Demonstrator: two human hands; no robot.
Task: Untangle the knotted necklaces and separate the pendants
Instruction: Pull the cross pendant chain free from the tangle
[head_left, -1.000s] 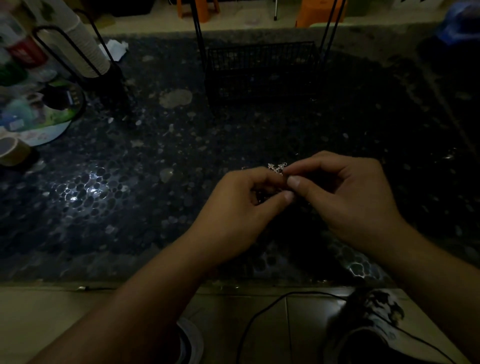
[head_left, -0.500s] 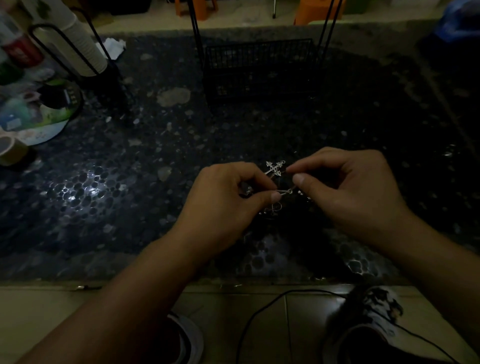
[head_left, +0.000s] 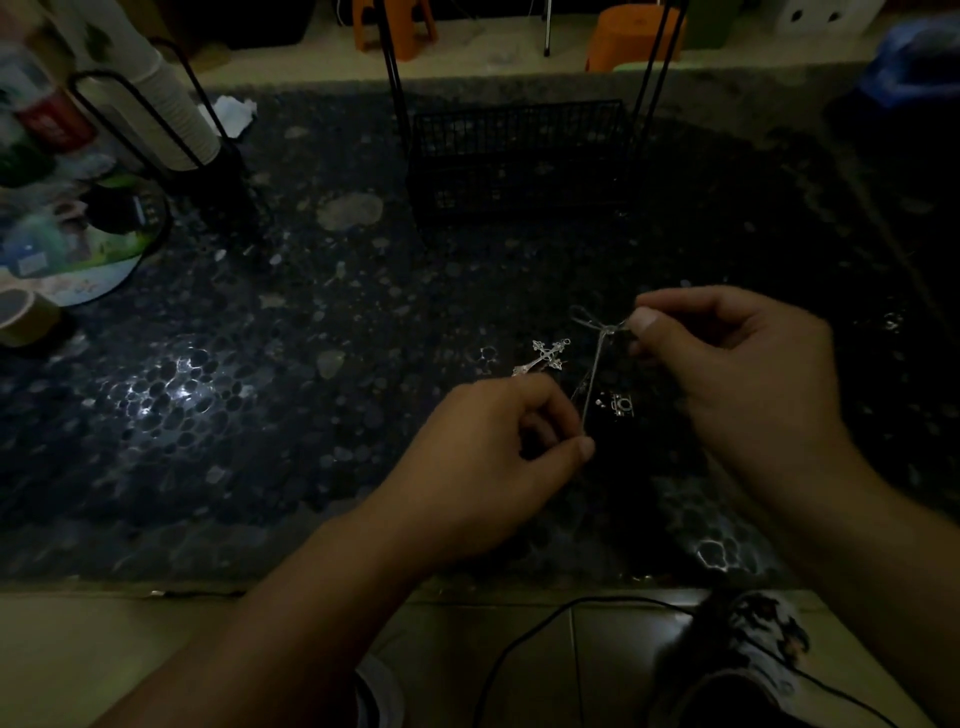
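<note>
The silver chain (head_left: 592, 374) runs taut between the two hands above the dark pebbled tabletop (head_left: 260, 415). The left hand (head_left: 498, 457) pinches the chain's near end between thumb and curled forefinger; the right hand (head_left: 727, 364) pinches its far end, where a small knotted loop (head_left: 589, 317) sticks out just beside the thumb. Left of the chain, the cross pendant (head_left: 545, 357) lies just beyond the left hand's knuckles. Right of the chain, a small camera-shaped pendant (head_left: 622, 405) rests on the tabletop, near the chain's lower half (whether either pendant hangs on this strand is too dim to tell).

The step in hand looks like working the knot free. Pulling harder would probably only tighten it, so the better course is to ease the tension, let the strand go slack, and tease the loop wider with the fingertips before drawing one end back through. Keeping both pendants on opposite sides of the chain should stop them from snagging again.
</note>
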